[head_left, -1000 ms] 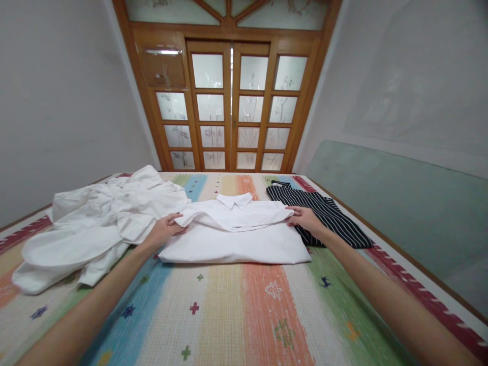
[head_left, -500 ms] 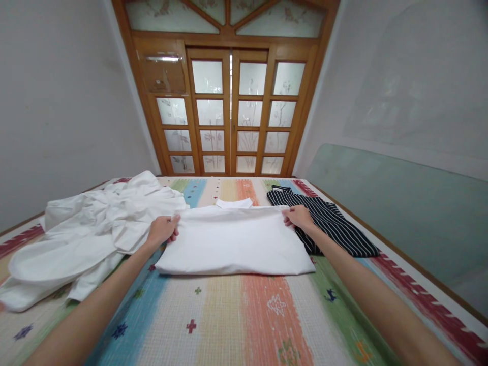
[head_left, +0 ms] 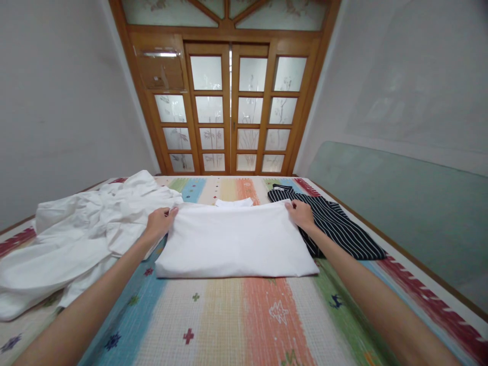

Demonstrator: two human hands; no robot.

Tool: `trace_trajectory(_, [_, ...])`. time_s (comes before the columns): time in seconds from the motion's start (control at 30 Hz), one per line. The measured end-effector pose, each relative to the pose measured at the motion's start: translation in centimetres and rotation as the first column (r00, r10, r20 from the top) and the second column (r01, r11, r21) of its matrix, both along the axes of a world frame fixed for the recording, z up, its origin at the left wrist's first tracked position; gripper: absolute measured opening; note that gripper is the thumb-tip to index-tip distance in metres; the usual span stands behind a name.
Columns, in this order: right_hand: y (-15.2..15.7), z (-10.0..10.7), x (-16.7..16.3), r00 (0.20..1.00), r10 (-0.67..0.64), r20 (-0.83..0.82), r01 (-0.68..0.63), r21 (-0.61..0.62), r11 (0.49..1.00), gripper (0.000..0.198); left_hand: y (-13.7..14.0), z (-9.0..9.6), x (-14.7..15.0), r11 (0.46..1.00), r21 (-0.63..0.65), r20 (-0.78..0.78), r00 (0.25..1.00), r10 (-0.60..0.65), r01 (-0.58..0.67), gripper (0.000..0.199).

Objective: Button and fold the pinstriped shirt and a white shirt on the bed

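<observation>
A white collared shirt, folded into a wide rectangle, lies in front of me with its collar peeking out at the far edge. My left hand pinches the far left corner of the fabric between thumb and fingers. At the far right corner, my right hand grips the cloth the same way. The far edge looks pulled straight between both hands. Just beyond my right hand lies a black-and-white striped garment, folded flat. A crumpled white garment is heaped to the left of my left hand.
A colourful striped bedspread covers the surface beneath the clothes. A pale green panel stands along the right side by the wall. Wooden doors with glass panes close off the far end.
Both hands have lifted the shirt's far edge slightly, and the fabric now looks smoother and tauter. The view has shifted a little; the other garments lie as before.
</observation>
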State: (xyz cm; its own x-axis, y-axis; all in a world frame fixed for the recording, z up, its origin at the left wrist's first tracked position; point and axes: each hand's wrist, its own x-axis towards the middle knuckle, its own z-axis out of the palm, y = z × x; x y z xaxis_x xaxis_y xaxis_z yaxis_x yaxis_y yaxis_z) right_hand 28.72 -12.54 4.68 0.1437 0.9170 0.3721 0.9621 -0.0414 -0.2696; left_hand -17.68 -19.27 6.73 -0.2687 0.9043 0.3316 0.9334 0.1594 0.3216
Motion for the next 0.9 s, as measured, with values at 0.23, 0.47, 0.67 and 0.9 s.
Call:
trace_trajectory(0.23, [0.9,0.8,-0.7,1.000,-0.015,-0.006,0.014,-0.093,0.996,0.032,1.5,-0.2,0.6,0.992,-0.102,-0.078,0.994,0.072,-0.079,0.043])
trace_trajectory(0.47, [0.9,0.1,-2.3,0.994,-0.049,0.101,0.075,-0.279,0.957,0.038,2.4,-2.4,1.4,0.959,-0.249,-0.161,0.982,0.096,-0.135,0.046])
trace_trajectory(0.67, [0.5,-0.4,-3.2,0.980,-0.057,0.188,0.097,-0.210,0.973,0.037,1.8,-2.5,2.9,0.960,-0.196,-0.184,0.969,0.166,-0.202,0.050])
trace_trajectory(0.9, [0.5,-0.6,-3.6,0.972,-0.083,0.220,0.130,-0.205,0.970,0.038,1.5,-2.2,3.6,0.948,-0.240,-0.249,0.957,0.147,-0.208,0.046])
